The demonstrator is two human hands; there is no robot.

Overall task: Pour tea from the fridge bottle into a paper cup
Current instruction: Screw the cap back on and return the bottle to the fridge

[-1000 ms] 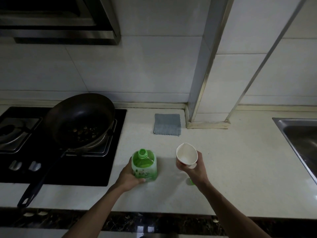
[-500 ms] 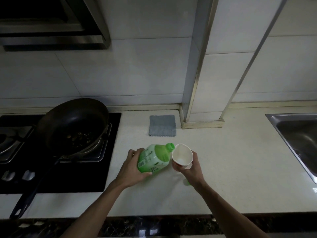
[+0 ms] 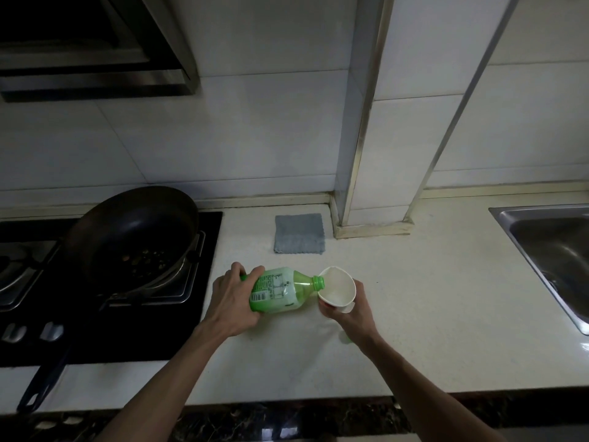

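left hand (image 3: 234, 303) gripping green bottle (image 3: 280, 293), tipped sideways at frame centre | right hand (image 3: 352, 309) curling round paper cup (image 3: 338, 288) | bottle mouth touching cup rim above counter (image 3: 430, 314)

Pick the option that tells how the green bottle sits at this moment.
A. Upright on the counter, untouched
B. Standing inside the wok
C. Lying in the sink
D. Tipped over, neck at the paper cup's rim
D: the left hand holds the green tea bottle tipped nearly on its side, with its open neck at the rim of the paper cup, which the right hand holds tilted toward it.
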